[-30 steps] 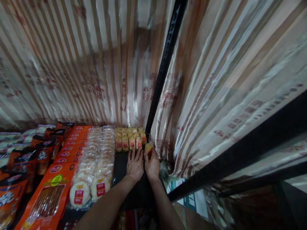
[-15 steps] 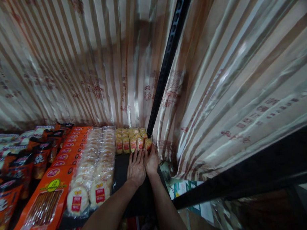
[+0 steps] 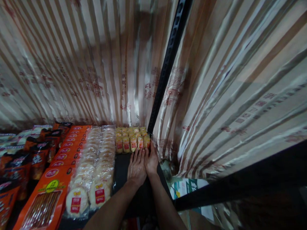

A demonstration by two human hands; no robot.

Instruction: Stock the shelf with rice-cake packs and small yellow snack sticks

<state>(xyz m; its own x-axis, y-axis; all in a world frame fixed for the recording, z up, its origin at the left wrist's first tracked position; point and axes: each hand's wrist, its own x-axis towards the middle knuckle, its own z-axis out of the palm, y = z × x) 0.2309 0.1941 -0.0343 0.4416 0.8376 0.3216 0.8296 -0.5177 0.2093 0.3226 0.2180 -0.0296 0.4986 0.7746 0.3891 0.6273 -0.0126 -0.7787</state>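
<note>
Small yellow snack packets (image 3: 126, 144) with red labels stand in tight rows at the shelf's back right corner. My left hand (image 3: 137, 166) lies flat, fingers stretched forward, its fingertips touching the lower front of the front row. Beside it, my right hand (image 3: 151, 161) reaches to the rightmost packet (image 3: 146, 141), with stretched fingers along that packet's right side and the thumb near its front. The two hands touch at the thumbs. Neither hand visibly lifts anything.
Left of the packets run two columns of clear-wrapped rice crackers (image 3: 100, 194), orange snack bags (image 3: 53, 180) and darker bags (image 3: 40, 159). A black metal post (image 3: 164, 74) rises behind the corner. Striped curtains (image 3: 103, 63) hang behind, and a black beam (image 3: 236, 179) crosses at right.
The rightmost yellow packet has moved left and slightly back, into line against its neighbour. My right hand followed it a little; my left hand stays nearly in place.
</note>
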